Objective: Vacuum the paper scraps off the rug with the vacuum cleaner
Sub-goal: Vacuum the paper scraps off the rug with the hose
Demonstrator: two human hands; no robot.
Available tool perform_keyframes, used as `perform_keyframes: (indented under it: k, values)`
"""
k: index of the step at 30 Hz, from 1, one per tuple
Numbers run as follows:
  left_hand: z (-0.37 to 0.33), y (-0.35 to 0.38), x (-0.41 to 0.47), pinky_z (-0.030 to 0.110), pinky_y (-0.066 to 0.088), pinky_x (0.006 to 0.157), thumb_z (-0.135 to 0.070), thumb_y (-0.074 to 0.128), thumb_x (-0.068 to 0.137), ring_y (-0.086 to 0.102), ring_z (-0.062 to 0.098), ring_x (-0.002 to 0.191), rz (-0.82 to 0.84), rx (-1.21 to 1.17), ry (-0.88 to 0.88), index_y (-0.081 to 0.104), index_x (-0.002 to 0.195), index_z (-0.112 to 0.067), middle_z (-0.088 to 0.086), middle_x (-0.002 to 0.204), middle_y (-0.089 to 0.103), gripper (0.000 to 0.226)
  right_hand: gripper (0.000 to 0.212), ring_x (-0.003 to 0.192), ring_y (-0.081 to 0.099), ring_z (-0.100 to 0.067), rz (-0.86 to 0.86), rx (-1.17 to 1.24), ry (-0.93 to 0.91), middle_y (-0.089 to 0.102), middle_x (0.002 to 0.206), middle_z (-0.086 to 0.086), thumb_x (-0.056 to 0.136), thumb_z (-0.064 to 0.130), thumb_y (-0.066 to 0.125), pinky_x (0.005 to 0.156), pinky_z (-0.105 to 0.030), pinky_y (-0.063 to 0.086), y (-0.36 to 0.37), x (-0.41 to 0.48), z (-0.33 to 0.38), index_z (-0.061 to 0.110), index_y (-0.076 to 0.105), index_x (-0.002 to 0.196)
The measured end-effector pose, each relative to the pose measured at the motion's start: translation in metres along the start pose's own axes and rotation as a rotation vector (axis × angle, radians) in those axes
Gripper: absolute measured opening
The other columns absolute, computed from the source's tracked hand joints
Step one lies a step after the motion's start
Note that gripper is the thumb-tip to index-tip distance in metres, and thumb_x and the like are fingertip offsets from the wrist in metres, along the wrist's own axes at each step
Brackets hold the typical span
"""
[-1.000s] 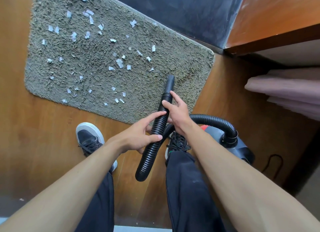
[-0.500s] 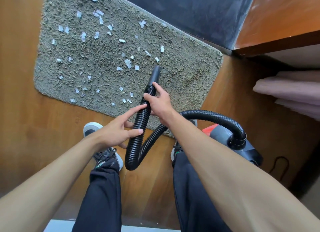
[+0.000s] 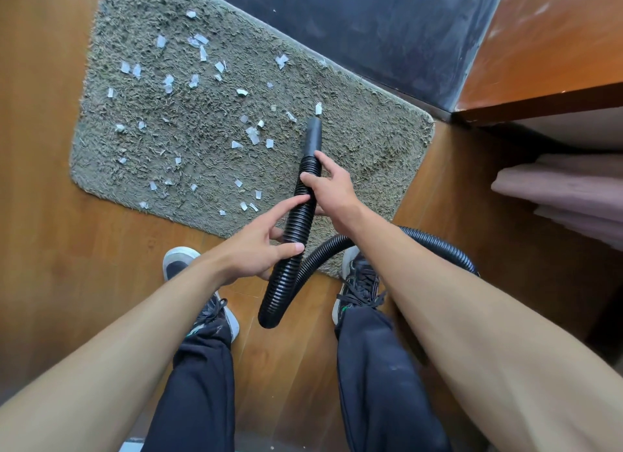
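The ribbed black plastic vacuum hose (image 3: 296, 222) loops low between the legs and passes behind the right forearm, where its far end is hidden. The shaggy grey-green rug (image 3: 188, 161) is cut off at the top of the view. Its far edge lies along a dark wall panel (image 3: 371, 30), and brown wooden floor (image 3: 43, 215) lies open to its left. Small white paper scraps (image 3: 253, 136) dot the rug's left and middle. The hose's smooth black nozzle (image 3: 313, 134) points over the rug, just short of one scrap. The right hand (image 3: 332, 190) grips the hose behind the nozzle, fingers curled over it. The left hand (image 3: 259, 249) holds it lower, thumb pressing, index finger stretched along the ribs.
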State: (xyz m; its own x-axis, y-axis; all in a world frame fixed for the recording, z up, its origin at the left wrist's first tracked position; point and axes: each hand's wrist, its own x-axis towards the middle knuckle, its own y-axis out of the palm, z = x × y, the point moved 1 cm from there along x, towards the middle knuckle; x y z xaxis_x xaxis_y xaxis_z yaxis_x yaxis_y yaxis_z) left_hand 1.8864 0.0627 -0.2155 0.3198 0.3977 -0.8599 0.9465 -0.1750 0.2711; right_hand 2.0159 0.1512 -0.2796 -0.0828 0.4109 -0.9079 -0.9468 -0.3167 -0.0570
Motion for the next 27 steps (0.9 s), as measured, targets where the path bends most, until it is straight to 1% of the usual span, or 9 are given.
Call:
perform_keyframes:
  k: [2,5,9,11,13,16,18,21,27]
  values:
    - [-0.004,0.003,0.003,0.046,0.062,0.069,-0.009,0.058,0.098,0.071,0.019,0.082,0.007,0.015,-0.002,0.037,0.138,-0.060,0.004,0.100,0.067,0.068,0.059,0.083,0.064,-0.017,-0.017,0.011,-0.012,0.066,0.109,-0.009,0.094,0.008,0.056,0.060,-0.030,0.056,-0.004,0.001,0.000,0.027,0.039,0.147]
    - [-0.008,0.007,0.006,0.046,0.062,0.068,-0.010,0.058,0.098,0.072,0.032,0.096,0.011,0.034,-0.004,0.036,0.137,-0.062,0.014,0.112,0.066,0.069,0.057,0.084,0.064,-0.018,-0.035,0.020,-0.027,0.065,0.105,-0.008,0.094,0.008,0.056,0.060,-0.029,0.055,-0.009,0.002,0.000,0.027,0.040,0.145]
    - [-0.011,0.004,0.008,0.051,0.062,0.071,-0.009,0.058,0.098,0.072,0.031,0.096,-0.006,0.040,-0.002,0.033,0.140,-0.060,0.014,0.111,0.065,0.070,0.058,0.083,0.062,-0.017,-0.039,0.019,-0.036,0.064,0.105,-0.009,0.093,0.007,0.056,0.064,-0.030,0.054,-0.006,0.007,0.004,0.026,0.041,0.146]
    - [-0.009,0.001,0.008,0.050,0.062,0.069,-0.009,0.058,0.098,0.072,0.029,0.095,-0.018,0.037,0.009,0.033,0.140,-0.058,0.015,0.111,0.066,0.069,0.061,0.084,0.063,-0.016,-0.017,-0.014,-0.045,0.064,0.113,-0.011,0.093,0.008,0.056,0.064,-0.028,0.053,0.000,0.009,0.007,0.025,0.037,0.148]
    - [-0.004,-0.002,0.006,0.048,0.062,0.069,-0.010,0.059,0.098,0.072,0.023,0.090,-0.040,0.016,0.020,0.033,0.139,-0.059,0.018,0.113,0.066,0.069,0.063,0.087,0.063,-0.018,0.011,-0.065,-0.063,0.064,0.117,-0.012,0.091,0.009,0.057,0.067,-0.031,0.055,0.007,0.011,0.009,0.025,0.036,0.149]
    - [0.008,-0.008,0.001,0.046,0.063,0.070,-0.010,0.059,0.098,0.071,0.017,0.088,-0.057,-0.035,0.033,0.034,0.140,-0.059,0.019,0.116,0.065,0.069,0.060,0.086,0.062,-0.019,0.067,-0.107,-0.077,0.063,0.112,-0.014,0.092,0.005,0.055,0.067,-0.034,0.055,0.018,0.012,0.011,0.022,0.039,0.146]
    - [0.016,-0.010,-0.001,0.039,0.063,0.066,-0.010,0.059,0.098,0.072,0.013,0.086,-0.056,-0.063,0.035,0.033,0.140,-0.059,0.016,0.113,0.068,0.069,0.061,0.086,0.061,-0.020,0.094,-0.126,-0.075,0.062,0.114,-0.017,0.091,0.003,0.054,0.066,-0.033,0.055,0.023,0.011,0.009,0.023,0.038,0.146]
    - [0.022,-0.012,-0.005,0.031,0.060,0.062,-0.009,0.058,0.098,0.072,0.009,0.083,-0.058,-0.072,0.034,0.033,0.141,-0.057,0.005,0.102,0.070,0.069,0.064,0.088,0.062,-0.019,0.103,-0.139,-0.067,0.061,0.117,-0.014,0.091,0.004,0.055,0.066,-0.032,0.056,0.028,0.007,0.005,0.023,0.035,0.149]
    - [0.029,0.000,-0.015,0.033,0.060,0.062,-0.007,0.058,0.098,0.072,0.008,0.079,-0.042,-0.119,0.013,0.033,0.141,-0.056,0.004,0.100,0.072,0.070,0.063,0.096,0.065,-0.024,0.102,-0.168,-0.047,0.062,0.118,-0.014,0.091,0.006,0.056,0.082,-0.041,0.056,0.026,-0.003,-0.009,0.024,0.037,0.148]
